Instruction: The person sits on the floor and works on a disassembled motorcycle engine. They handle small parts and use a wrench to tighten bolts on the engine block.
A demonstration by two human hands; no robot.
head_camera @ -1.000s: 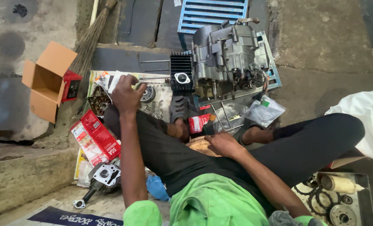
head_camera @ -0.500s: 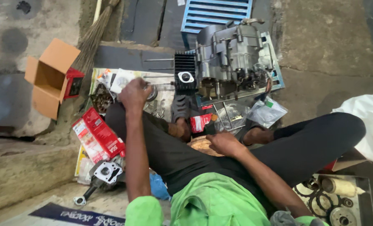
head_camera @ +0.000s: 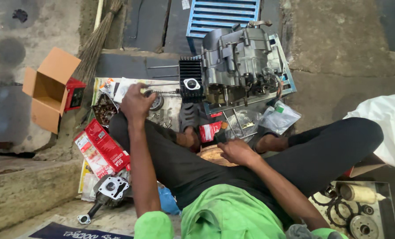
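Left hand (head_camera: 135,102) curled over small parts on the newspaper (head_camera: 171,108), grip unclear, right hand (head_camera: 236,151) loosely closed near the wooden block (head_camera: 211,155), engine (head_camera: 242,66) just beyond

Left hand (head_camera: 135,102) reaches forward; right hand (head_camera: 238,152) rests low.

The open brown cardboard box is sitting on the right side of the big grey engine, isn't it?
Not quite. The head view shows the open brown cardboard box on the left side of the big grey metal engine, out past the straw broom. The rest holds: the box is open.
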